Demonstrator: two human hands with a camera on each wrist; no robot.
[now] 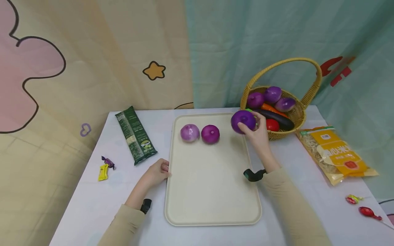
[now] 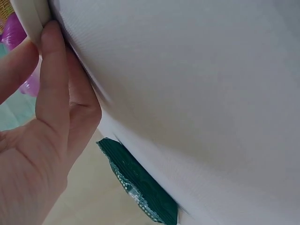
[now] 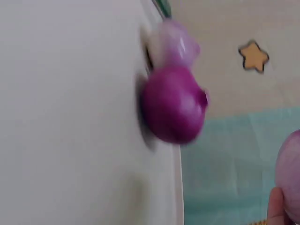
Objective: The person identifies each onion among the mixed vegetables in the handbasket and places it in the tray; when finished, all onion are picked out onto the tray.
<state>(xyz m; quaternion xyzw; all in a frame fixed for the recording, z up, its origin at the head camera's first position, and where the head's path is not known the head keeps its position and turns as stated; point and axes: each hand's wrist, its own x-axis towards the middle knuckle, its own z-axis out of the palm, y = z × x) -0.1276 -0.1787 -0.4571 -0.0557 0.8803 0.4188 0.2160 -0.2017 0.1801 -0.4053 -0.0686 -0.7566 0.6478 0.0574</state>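
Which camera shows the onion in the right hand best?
The head view, where most of the onion in the right hand shows. The right wrist view cuts it off at the edge; in the left wrist view, I can't identify it.

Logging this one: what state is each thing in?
Tray: lying flat
Paler onion: resting on the tray
Magenta onion: on the tray too
Held onion: raised off the tray
Left hand: pinching the tray's edge
Right hand: gripping the held onion
Basket: upright, holding vegetables
Green packet: lying flat
Orange-labelled bag: lying flat
Yellow candy: wrapped
Purple candy: wrapped
Lollipops: wrapped
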